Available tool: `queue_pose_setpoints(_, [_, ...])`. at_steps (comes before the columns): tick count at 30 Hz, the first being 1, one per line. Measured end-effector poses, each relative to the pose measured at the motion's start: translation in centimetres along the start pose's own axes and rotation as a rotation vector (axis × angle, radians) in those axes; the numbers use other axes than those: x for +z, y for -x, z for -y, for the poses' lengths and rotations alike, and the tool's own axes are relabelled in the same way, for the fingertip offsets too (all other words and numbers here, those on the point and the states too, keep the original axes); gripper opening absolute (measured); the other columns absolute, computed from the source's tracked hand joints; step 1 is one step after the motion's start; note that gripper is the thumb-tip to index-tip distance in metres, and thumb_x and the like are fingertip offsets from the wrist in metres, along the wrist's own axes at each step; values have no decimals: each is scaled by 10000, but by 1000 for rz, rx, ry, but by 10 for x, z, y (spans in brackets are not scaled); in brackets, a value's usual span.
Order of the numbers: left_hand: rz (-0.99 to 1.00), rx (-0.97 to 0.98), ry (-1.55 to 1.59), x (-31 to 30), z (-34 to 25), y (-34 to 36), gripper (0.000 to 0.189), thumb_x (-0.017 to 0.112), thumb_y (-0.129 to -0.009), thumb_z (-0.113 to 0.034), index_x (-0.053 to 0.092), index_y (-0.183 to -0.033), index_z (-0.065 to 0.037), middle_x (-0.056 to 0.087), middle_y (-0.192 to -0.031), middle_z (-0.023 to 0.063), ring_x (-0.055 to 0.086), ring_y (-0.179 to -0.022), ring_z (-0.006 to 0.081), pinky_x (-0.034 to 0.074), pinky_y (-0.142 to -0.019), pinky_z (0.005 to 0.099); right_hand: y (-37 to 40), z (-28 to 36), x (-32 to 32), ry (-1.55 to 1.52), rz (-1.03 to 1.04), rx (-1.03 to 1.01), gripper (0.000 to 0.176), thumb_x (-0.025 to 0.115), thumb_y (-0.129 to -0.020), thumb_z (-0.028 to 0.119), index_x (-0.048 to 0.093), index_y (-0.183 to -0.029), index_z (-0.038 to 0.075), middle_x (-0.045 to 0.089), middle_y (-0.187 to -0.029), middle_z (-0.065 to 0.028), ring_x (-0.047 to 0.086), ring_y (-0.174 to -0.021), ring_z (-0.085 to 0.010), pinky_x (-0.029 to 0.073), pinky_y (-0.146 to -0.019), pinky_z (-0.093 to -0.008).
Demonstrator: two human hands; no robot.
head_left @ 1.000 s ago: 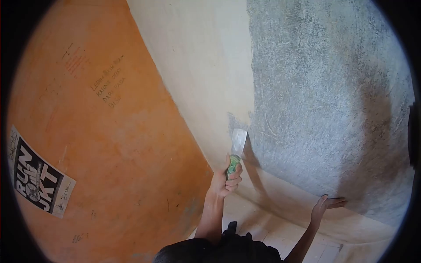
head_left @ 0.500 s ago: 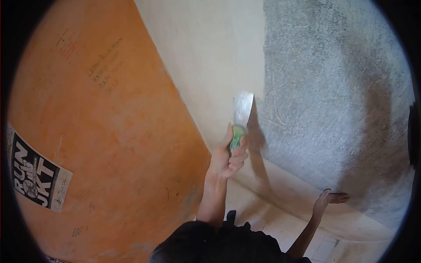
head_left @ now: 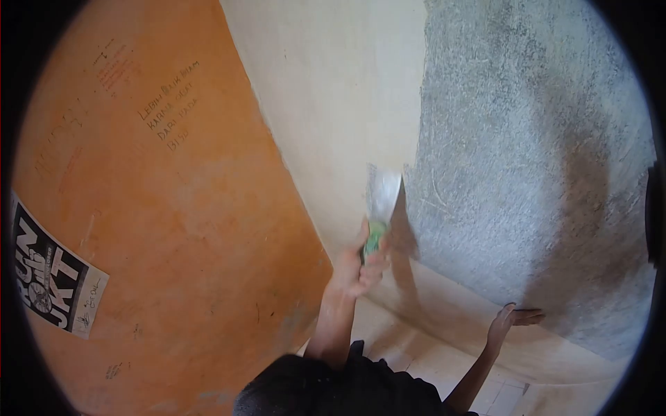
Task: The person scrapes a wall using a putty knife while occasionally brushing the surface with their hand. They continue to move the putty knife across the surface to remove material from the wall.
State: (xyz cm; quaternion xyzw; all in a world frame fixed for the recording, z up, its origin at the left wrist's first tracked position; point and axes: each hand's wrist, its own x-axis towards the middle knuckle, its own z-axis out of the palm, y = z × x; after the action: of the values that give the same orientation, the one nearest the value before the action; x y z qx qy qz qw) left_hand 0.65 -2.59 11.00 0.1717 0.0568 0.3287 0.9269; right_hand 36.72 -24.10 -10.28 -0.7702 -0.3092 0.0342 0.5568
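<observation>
My left hand [head_left: 357, 272] is closed around the green handle of a putty knife [head_left: 383, 196]. The wide metal blade points up and lies against the pale wall strip [head_left: 347, 104], close to where it meets the rough grey wall area [head_left: 485, 159]. Motion blurs the blade and fingers a little, so its exact contact with the surface is hard to see. Lower right, my right hand [head_left: 510, 324] rests with fingers stretched out against the wall, near the grey area's lower edge. Nothing shows in it.
An orange wall [head_left: 194, 229] with handwriting fills the left side, meeting the pale strip at a corner. A black-and-white printed sheet [head_left: 59, 277] is stuck on it. Below are light floor tiles [head_left: 496, 392] and my dark sleeve [head_left: 340, 388]. Shadows fall across the grey area.
My left hand and the putty knife have moved down along the pale strip. My right hand keeps its outstretched pose, slightly further left in view. The camera view has shifted a little.
</observation>
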Motion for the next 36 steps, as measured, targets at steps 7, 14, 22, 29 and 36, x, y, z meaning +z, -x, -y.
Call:
queue_pose_setpoints(7, [1, -124, 19, -7, -4, 10, 512, 333, -979, -526, 480, -862, -50, 354, -600, -25, 236, -377, 42, 149, -284, 184, -2, 15, -8, -43, 33, 79, 533, 290, -1000, 522, 336, -791, 34, 293, -703, -9, 305, -643, -148, 303, -580, -344])
queue_pose_setpoints(14, [18, -127, 64, -10, 0, 9, 519, 321, -981, -533, 473, -856, -52, 341, -600, -25, 235, -381, 44, 147, -290, 185, -2, 0, -11, 85, 37, 219, 613, 263, -1018, 460, 466, -993, -118, 484, -894, -156, 448, -867, -268, 378, -874, -385])
queue_pose_setpoints(22, [-35, -108, 36, -5, -4, 10, 520, 303, -988, -524, 476, -853, -52, 347, -602, -22, 225, -373, 42, 130, -287, 176, 3, 36, -8, 125, -2, 142, 721, 249, -1004, 509, 339, -1297, -143, 428, -1234, -317, 430, -1152, -358, 299, -1034, -384])
queue_pose_setpoints(29, [-79, -103, -151, -14, 9, 14, 478, 364, -962, -560, 481, -834, -114, 356, -592, -55, 233, -378, 22, 132, -299, 162, -14, 20, -19, -9, 131, 165, 811, 260, -986, 538, 0, -1426, -93, 49, -1455, -347, 94, -1370, -388, 109, -1124, -406])
queue_pose_setpoints(36, [-174, -80, -192, 6, 10, 19, 469, 357, -968, -550, 479, -836, -117, 356, -592, -57, 235, -377, 21, 119, -300, 173, -2, 3, -15, -49, 180, 170, 890, 278, -965, 571, -189, -1425, -30, -238, -1471, -305, -214, -1388, -381, -61, -1128, -458])
